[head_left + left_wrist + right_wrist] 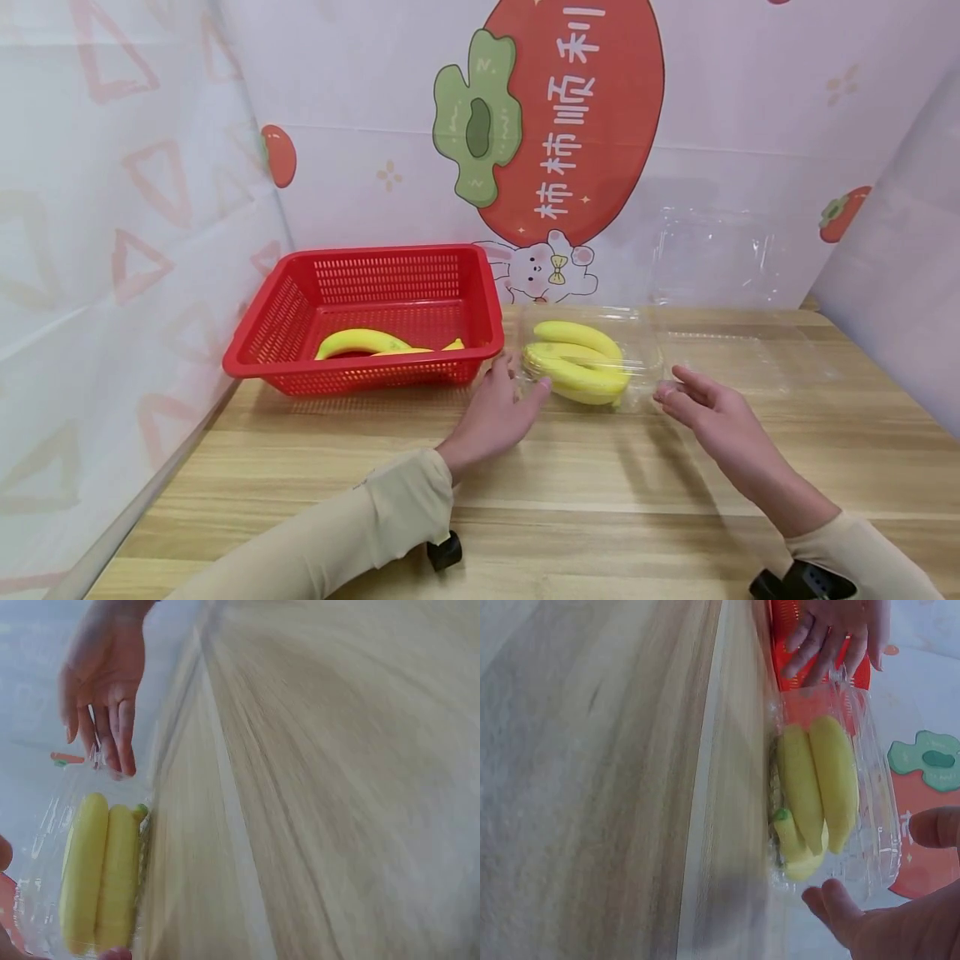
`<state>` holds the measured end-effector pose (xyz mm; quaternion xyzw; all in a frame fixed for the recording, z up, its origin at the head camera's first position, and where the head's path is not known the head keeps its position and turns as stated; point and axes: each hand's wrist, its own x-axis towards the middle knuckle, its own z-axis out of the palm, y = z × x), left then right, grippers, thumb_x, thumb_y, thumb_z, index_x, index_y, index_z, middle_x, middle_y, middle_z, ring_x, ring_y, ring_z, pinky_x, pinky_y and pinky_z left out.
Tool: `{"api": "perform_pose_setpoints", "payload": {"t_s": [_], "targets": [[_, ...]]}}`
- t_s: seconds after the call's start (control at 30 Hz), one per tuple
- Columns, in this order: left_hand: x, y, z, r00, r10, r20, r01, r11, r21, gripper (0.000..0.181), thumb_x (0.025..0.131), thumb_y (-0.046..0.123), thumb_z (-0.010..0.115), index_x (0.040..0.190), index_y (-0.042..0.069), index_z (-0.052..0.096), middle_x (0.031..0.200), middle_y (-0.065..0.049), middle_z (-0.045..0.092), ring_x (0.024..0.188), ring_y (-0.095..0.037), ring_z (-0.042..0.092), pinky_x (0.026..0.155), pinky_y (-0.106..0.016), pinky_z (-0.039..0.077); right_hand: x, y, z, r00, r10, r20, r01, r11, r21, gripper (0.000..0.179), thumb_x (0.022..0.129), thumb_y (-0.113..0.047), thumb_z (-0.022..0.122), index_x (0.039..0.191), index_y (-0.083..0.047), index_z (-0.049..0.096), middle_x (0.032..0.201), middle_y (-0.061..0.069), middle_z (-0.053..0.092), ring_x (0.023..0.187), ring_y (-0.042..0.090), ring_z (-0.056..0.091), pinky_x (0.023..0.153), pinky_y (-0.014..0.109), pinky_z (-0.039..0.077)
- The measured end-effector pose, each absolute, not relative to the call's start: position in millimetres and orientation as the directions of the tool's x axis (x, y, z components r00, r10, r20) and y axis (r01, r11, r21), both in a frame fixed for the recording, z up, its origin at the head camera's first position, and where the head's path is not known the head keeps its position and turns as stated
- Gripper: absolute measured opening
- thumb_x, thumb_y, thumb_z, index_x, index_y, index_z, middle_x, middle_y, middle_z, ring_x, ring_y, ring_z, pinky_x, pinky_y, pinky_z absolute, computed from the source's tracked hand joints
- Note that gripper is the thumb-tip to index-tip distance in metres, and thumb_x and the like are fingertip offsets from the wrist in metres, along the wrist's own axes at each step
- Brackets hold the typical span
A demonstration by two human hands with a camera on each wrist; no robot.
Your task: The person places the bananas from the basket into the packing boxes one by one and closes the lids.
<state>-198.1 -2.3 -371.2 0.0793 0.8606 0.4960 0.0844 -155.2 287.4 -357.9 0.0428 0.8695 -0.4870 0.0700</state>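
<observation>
A clear plastic clamshell box [643, 329] lies on the table with several yellow bananas [577, 371] inside; its lid is down over them. My left hand [495, 417] is at the box's left end, thumb and fingers spread apart around that corner. At the opposite end is my right hand [723, 425], its fingers loosely bent and close to the box edge. In the right wrist view, the right thumb [936, 826] stands well apart from the fingers, with nothing pinched between. Whether the fingertips touch the plastic I cannot tell.
To the left stands a red perforated basket [300, 379] with bananas [363, 340] in it. Right of the filled box, another clear box [750, 354] lies open, its raised lid [712, 254] against the printed backdrop. White fabric walls [150, 333] bound the wooden table [570, 508].
</observation>
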Motion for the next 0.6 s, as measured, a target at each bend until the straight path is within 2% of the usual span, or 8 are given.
{"api": "perform_pose_setpoints", "payload": {"t_s": [0.07,0.13,0.23,0.3,0.37,0.43,0.5,0.6], "targets": [[-201.3,-0.7,-372.3,-0.976,0.184,-0.117,-0.019,0.463,0.886,0.076,0.104,0.056,0.056,0.160,0.008,0.038,0.142,-0.013,0.062,0.133,-0.029,0.059,0.114,-0.052,0.050,-157.3,288.5,-360.3,-0.986,0.012,-0.164,0.146,0.512,-0.847,0.085,0.112,-0.049,0.048,0.168,0.005,0.013,0.160,0.030,0.047,0.131,0.020,0.068,0.112,0.036,0.054],[-205.2,0.5,-374.5,-0.976,0.156,-0.155,-0.074,0.429,0.900,0.066,0.105,0.056,0.054,0.148,0.007,0.049,0.118,-0.013,0.070,0.109,-0.026,0.067,0.096,-0.043,0.056,-159.5,289.1,-362.7,-0.986,0.019,-0.166,0.154,0.484,-0.861,0.086,0.112,-0.048,0.048,0.166,0.009,0.013,0.155,0.031,0.052,0.115,0.011,0.075,0.105,0.028,0.058],[-209.1,1.3,-375.7,-0.968,0.128,-0.218,-0.156,0.373,0.915,0.053,0.106,0.057,0.050,0.126,0.008,0.056,0.093,-0.010,0.067,0.076,-0.021,0.065,0.067,-0.030,0.050,-163.4,288.5,-366.7,-0.984,0.037,-0.177,0.175,0.432,-0.885,0.082,0.113,-0.046,0.046,0.163,0.014,0.020,0.133,0.029,0.069,0.096,0.007,0.079,0.090,0.019,0.061],[-211.2,1.9,-376.3,-0.960,0.119,-0.253,-0.204,0.320,0.925,0.053,0.107,0.057,0.048,0.116,0.006,0.059,0.088,-0.009,0.065,0.066,-0.019,0.063,0.057,-0.025,0.045,-166.3,288.1,-368.9,-0.979,0.038,-0.200,0.199,0.367,-0.909,0.079,0.114,-0.045,0.043,0.159,0.017,0.025,0.113,0.022,0.077,0.088,0.010,0.080,0.084,0.021,0.063],[-212.9,2.8,-376.5,-0.950,0.120,-0.289,-0.250,0.266,0.931,0.055,0.108,0.056,0.047,0.110,0.003,0.062,0.085,-0.006,0.065,0.062,-0.016,0.062,0.053,-0.023,0.044,-169.2,287.5,-370.6,-0.971,0.034,-0.238,0.237,0.295,-0.926,0.077,0.114,-0.045,0.041,0.155,0.019,0.030,0.098,0.010,0.077,0.082,0.012,0.079,0.080,0.025,0.065],[-214.5,4.0,-376.5,-0.941,0.129,-0.312,-0.280,0.221,0.934,0.057,0.108,0.053,0.047,0.107,-0.001,0.066,0.081,-0.005,0.066,0.060,-0.014,0.062,0.052,-0.021,0.044,-171.9,287.2,-371.5,-0.959,0.022,-0.282,0.280,0.217,-0.935,0.075,0.114,-0.045,0.039,0.150,0.020,0.034,0.088,0.005,0.075,0.078,0.014,0.078,0.078,0.028,0.066],[-215.6,4.8,-376.2,-0.933,0.145,-0.328,-0.299,0.193,0.935,0.058,0.108,0.052,0.046,0.107,-0.002,0.068,0.080,-0.005,0.068,0.061,-0.014,0.063,0.054,-0.020,0.046,-174.2,287.3,-371.8,-0.947,0.006,-0.322,0.320,0.147,-0.936,0.069,0.115,-0.045,0.038,0.142,0.018,0.039,0.084,0.003,0.073,0.075,0.015,0.078,0.076,0.029,0.066],[-217.9,5.7,-376.0,-0.921,0.171,-0.349,-0.325,0.154,0.933,0.055,0.108,0.052,0.045,0.104,0.002,0.069,0.082,-0.005,0.071,0.062,-0.014,0.064,0.057,-0.020,0.047,-176.7,288.9,-371.4,-0.933,-0.018,-0.360,0.358,0.075,-0.931,0.056,0.114,-0.045,0.040,0.123,0.009,0.049,0.080,0.002,0.073,0.071,0.015,0.078,0.073,0.029,0.066]]}}
